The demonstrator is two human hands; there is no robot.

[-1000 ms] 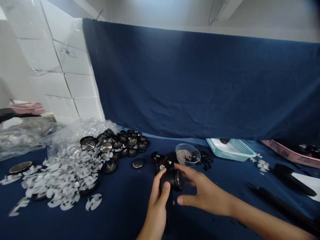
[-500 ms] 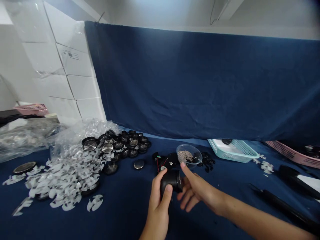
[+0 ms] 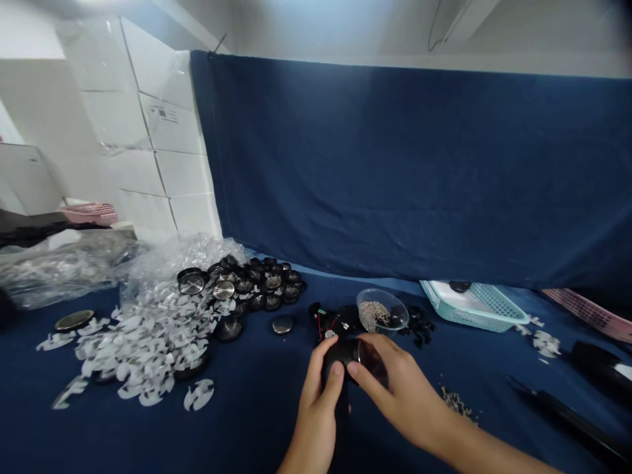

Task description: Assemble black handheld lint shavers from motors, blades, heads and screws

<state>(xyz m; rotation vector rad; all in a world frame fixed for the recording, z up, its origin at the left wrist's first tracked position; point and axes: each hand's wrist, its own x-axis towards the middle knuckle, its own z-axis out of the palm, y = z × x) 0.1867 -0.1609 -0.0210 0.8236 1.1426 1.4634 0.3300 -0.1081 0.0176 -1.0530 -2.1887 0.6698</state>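
A black cylindrical housing (image 3: 340, 355) lies on its side between my two hands, low in the middle of the view. My left hand (image 3: 318, 395) grips its left end, thumb in front and fingers behind. Around its right end my right hand (image 3: 399, 388) is closed, with the thumb near the middle. A dark, glossy part (image 3: 372, 362) shows inside the right hand's grip; whether it is separate from the housing I cannot tell. Just beyond the hands lie black parts with red wires (image 3: 326, 322) and a clear bowl (image 3: 405, 317) of small screws.
At left, white plastic pieces (image 3: 143, 355) are heaped beside black round caps (image 3: 271, 283). One shiny disc (image 3: 282, 324) lies apart. To the right are a turquoise basket (image 3: 478, 317), a pink basket (image 3: 592, 313), loose screws (image 3: 457, 401) and a black pen-shaped tool (image 3: 567, 415).
My right hand, open beside the housing before, has closed around its right end. My left hand keeps its hold. The view has shifted slightly, and loose screws now show beyond the right forearm.
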